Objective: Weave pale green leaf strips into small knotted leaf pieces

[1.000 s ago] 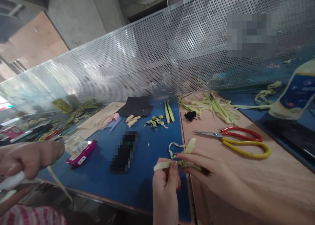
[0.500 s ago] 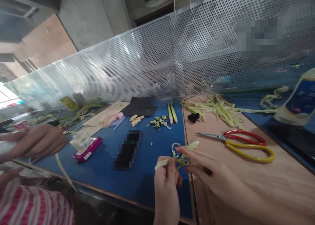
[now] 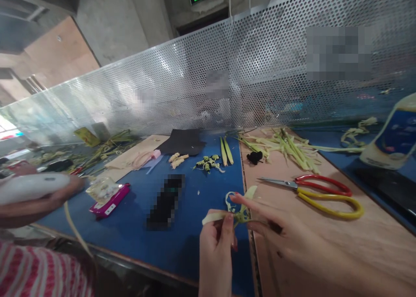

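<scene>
My left hand (image 3: 217, 240) pinches a pale green leaf strip (image 3: 238, 210) between thumb and fingers, just above the near edge of the blue table (image 3: 195, 227). My right hand (image 3: 279, 232) meets it from the right, its fingers closed on the same curled strip, one finger pointing out over it. Red and yellow scissors (image 3: 316, 190) lie on the wooden board (image 3: 325, 236) right of my hands. Small woven leaf pieces (image 3: 207, 161) sit further back on the blue surface.
A pile of leaf strips (image 3: 286, 147) lies at the back. A black cloth (image 3: 183, 141), a pink packet (image 3: 108, 199) and a bottle (image 3: 391, 136) stand around. A perforated metal screen (image 3: 227, 80) runs behind. At left another person's hand (image 3: 39, 197) holds a white object.
My hands stay together on the strip, fingers shifting slightly. The other person's hand at left has turned and raised the white object into view.
</scene>
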{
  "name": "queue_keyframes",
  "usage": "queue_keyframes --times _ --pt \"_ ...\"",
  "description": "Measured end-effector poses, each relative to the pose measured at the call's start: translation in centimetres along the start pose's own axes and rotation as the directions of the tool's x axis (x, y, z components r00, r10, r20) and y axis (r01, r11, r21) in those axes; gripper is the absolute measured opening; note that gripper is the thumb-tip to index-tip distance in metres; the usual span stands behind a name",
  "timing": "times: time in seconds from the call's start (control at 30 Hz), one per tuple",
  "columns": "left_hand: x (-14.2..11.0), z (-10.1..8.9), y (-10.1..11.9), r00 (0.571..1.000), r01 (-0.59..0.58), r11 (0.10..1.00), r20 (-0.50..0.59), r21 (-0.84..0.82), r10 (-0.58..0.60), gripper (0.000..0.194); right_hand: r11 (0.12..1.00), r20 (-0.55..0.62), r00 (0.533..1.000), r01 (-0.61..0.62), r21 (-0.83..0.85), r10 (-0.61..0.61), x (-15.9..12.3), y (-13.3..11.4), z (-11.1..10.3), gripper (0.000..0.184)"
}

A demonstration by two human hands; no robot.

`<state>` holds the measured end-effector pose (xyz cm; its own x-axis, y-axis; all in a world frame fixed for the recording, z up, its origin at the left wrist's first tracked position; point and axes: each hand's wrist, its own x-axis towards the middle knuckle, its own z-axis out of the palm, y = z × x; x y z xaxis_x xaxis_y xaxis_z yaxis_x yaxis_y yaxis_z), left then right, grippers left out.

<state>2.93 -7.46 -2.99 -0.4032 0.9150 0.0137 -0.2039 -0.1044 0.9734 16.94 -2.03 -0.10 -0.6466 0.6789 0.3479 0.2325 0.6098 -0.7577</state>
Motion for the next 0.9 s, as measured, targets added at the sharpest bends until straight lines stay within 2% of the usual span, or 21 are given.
queue_keyframes --times 0.1,0.43,0.7,0.9 --pt "-0.1 0.0 0.1 0.999 -0.047 0.996 -0.023 0.070 0.049 0.036 0.999 -0.015 1.000 0.016 -0.036 -0.016 -0.1 0.5 0.2 0.048" --pt "-0.2 -0.2 -0.1 0.997 -0.058 0.986 -0.040 0.159 0.066 0.038 0.999 -0.037 0.999 0.025 -0.045 -0.027 0.1 0.1 0.3 0.044" --pt "-0.6 -0.3 0.0 0.998 -0.048 0.962 -0.030 0.270 0.058 0.041 0.966 -0.071 0.987 0.126 -0.226 -0.146 -0.6 -0.4 0.1 0.053" --pt "-0.5 -0.3 0.0 0.995 -0.085 0.965 -0.035 0.247 0.097 0.038 0.938 -0.107 0.974 0.157 -0.308 -0.198 -0.6 -0.9 0.1 0.049"
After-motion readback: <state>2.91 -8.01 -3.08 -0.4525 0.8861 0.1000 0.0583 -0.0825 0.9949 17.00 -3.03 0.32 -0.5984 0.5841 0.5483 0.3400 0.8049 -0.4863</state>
